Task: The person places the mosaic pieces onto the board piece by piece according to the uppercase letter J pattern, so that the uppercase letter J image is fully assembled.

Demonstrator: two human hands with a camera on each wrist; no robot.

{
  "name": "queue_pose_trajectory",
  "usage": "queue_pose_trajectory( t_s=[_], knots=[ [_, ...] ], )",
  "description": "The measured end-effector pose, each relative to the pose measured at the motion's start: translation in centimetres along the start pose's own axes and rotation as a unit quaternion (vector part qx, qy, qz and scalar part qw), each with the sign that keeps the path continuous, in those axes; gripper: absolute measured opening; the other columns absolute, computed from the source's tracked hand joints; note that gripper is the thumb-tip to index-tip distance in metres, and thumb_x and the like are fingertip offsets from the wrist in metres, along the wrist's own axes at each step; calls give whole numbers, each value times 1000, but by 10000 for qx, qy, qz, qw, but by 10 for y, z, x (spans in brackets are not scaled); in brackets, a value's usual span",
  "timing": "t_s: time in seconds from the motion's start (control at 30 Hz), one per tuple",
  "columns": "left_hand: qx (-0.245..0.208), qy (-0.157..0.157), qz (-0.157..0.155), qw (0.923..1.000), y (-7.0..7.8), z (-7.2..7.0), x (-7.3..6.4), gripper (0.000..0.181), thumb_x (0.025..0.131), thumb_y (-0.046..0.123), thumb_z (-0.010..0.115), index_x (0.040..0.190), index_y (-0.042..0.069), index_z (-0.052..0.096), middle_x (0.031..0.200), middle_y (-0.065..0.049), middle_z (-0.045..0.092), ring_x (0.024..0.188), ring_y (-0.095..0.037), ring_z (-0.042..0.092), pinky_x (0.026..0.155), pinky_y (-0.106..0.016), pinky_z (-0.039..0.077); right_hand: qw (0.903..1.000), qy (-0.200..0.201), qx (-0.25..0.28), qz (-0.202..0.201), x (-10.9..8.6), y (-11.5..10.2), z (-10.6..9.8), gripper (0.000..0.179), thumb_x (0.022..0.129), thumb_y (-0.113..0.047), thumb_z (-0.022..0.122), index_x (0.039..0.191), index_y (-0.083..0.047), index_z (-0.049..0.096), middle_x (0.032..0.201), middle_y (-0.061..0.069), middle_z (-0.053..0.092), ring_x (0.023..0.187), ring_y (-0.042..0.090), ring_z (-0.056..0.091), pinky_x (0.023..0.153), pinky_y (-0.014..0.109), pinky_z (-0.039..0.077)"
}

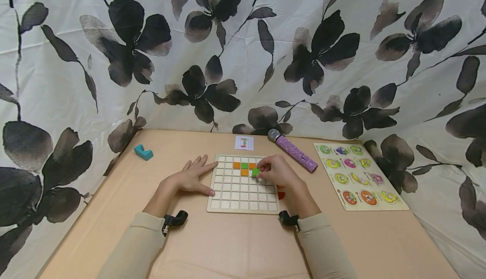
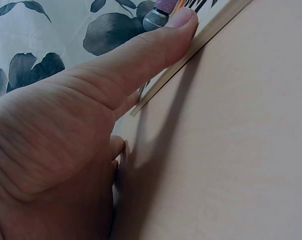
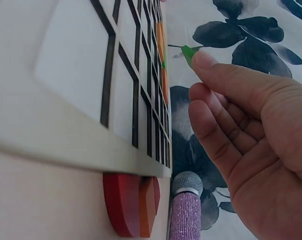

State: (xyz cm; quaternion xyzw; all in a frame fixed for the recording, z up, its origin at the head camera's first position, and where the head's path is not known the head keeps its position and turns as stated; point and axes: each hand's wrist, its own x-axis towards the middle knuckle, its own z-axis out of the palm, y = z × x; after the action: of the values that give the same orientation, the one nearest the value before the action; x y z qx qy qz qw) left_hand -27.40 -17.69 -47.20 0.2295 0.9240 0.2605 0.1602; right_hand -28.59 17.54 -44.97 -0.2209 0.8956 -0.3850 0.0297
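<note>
A white gridded board (image 1: 239, 197) lies on the table, with several orange and green square tiles in its upper rows. My right hand (image 1: 281, 171) pinches a green tile (image 3: 188, 53) between thumb and fingers above the board's upper right part. In the right wrist view that tile is held off the board's surface. My left hand (image 1: 190, 177) is spread at the board's left edge, thumb and index finger touching the rim. In the left wrist view the thumb (image 2: 160, 42) lies over the board's wooden edge (image 2: 190, 52).
A small pattern card (image 1: 244, 142) lies behind the board, beside a glittery purple microphone (image 1: 296, 152). Right is a fruit-picture board (image 1: 360, 177); far left, a turquoise block (image 1: 143, 152). Red and orange pieces (image 3: 123, 205) sit by the board's right edge. A floral cloth (image 1: 265, 51) hangs behind.
</note>
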Motion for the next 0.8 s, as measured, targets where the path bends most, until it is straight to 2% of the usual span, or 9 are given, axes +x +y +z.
queue_pose_trajectory(
  t_s=[0.13,0.3,0.53,0.8],
  knots=[
    [7,-5,0,10000,1,0,0,111,77,63,84,166,24,29,174,-23,0,161,-45,-6,127,-66,-7,10000,10,-9,59,0,-5,4,24,82,-8,89,103,-4,79,84,2,70,77,15,61,69,23,54],
    [20,10,20,10000,1,-1,0,112,77,63,84,166,23,29,174,-23,0,161,-45,-6,127,-66,-7,10000,5,13,-70,2,-7,10,24,81,-8,89,102,-3,78,84,1,70,77,15,61,68,23,54],
    [16,-10,21,10000,0,0,0,112,77,63,84,166,23,29,174,-23,0,161,-45,-6,127,-66,-7,9996,-219,166,-100,4,-6,20,23,81,-8,89,101,-4,79,82,0,70,75,14,62,67,24,55],
    [37,-24,-5,10000,-1,1,1,112,78,64,83,166,24,28,174,-23,-1,161,-44,-7,127,-66,-7,9993,-361,-105,-53,6,-10,27,21,82,-10,89,101,-3,80,80,-2,70,73,12,62,65,24,54]
  ],
)
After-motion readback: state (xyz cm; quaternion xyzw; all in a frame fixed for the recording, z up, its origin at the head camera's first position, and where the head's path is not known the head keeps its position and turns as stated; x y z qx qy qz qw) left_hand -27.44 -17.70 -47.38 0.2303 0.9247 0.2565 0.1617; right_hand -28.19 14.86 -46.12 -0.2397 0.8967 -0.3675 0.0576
